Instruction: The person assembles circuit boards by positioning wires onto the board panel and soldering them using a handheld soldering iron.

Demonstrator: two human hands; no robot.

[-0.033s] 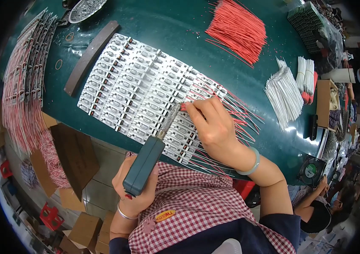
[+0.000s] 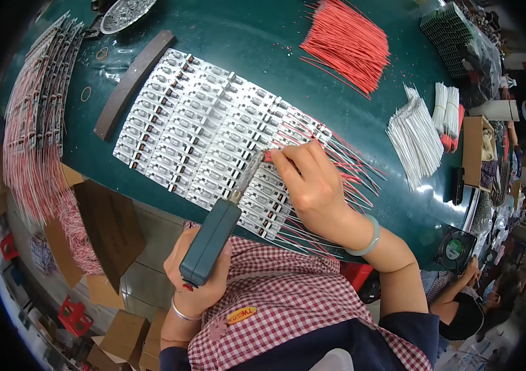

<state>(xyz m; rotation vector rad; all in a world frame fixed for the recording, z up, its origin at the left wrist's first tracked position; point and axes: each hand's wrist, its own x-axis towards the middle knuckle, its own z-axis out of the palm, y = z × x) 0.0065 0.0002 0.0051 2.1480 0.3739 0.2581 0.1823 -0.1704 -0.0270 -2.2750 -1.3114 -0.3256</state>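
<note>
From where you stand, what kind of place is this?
Probably an electronics assembly workshop: a green workbench bears rows of small circuit boards, bundles of red wires, and the left hand holds a soldering tool.

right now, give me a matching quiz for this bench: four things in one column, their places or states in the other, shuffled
1. soldering tool
2. loose red wires
3. white wire bundle
4. dark bar

a. far side of the table, fanned in a pile
b. held in the left hand
c. left of the board sheet
d. right of the board sheet

Pairs: 1-b, 2-a, 3-d, 4-c
</note>
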